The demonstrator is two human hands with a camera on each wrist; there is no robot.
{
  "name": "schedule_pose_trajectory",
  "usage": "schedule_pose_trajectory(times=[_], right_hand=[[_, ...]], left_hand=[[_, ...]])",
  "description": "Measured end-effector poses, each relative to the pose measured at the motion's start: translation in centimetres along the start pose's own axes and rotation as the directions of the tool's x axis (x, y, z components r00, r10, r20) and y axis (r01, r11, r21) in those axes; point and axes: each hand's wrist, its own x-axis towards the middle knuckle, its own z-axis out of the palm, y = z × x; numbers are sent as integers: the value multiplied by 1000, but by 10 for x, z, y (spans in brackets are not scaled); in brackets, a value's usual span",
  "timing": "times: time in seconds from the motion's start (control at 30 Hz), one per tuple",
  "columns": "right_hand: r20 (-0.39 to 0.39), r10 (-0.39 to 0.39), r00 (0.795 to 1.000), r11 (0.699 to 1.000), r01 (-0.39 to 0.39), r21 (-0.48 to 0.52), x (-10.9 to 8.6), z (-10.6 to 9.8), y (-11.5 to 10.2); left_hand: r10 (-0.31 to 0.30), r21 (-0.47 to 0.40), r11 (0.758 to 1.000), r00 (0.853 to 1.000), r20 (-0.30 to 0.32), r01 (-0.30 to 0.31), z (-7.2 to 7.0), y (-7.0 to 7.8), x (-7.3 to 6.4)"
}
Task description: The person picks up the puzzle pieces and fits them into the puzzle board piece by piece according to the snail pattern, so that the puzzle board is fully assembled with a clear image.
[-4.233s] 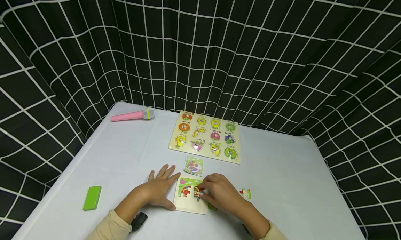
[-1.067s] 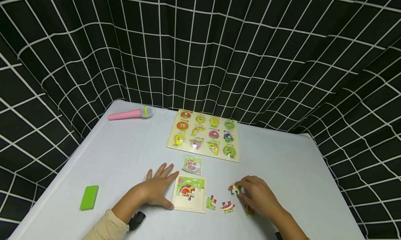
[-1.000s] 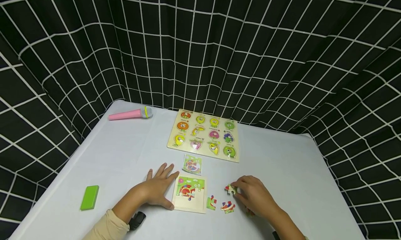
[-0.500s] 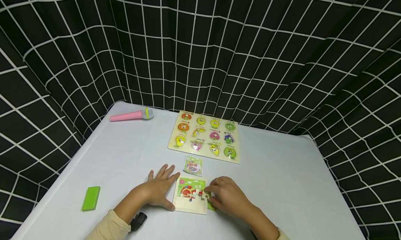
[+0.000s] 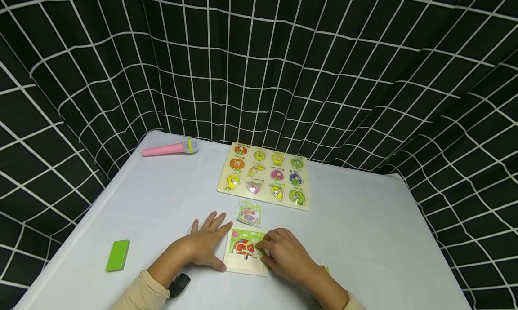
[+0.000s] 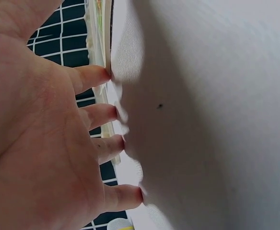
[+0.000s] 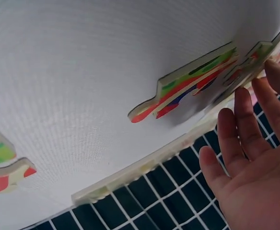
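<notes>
My left hand (image 5: 204, 247) lies spread on the white table, thumb and index finger at the left edge of a small wooden puzzle board (image 5: 244, 267). In the left wrist view its fingertips touch the tablecloth. The board's upper part is filled with a colourful snail picture, while a strip of bare wood shows below. At the board's right side, my right hand (image 5: 285, 254) pinches a jigsaw piece (image 5: 257, 252) between thumb and fingers, set against the picture. The fingers partly cover this piece. Loose jigsaw pieces (image 7: 192, 81) lie near the right hand in the right wrist view.
A snail picture card (image 5: 249, 214) lies just above the board. Behind it is a wooden fruit puzzle (image 5: 265, 194). A pink toy microphone (image 5: 167, 148) lies at the back left, a green block (image 5: 118, 255) at the left. A black grid curtain (image 5: 259, 76) surrounds the table.
The right hand put a piece on the board, reached right, took another jigsaw piece and brought it left to the board's right side. The left hand has stayed at the board's left edge.
</notes>
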Motion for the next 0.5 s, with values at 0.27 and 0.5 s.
schedule_pose_trajectory(times=[0.27,0.5], right_hand=[[-1,-4,1000,999,4,-46,3,-1,-1],[53,-6,999,1000,5,27,0,-4,0]], left_hand=[[7,10,1000,1000,-8,-7,0,0,-1],[5,16,1000,1000,-2,-5,0,0,0]])
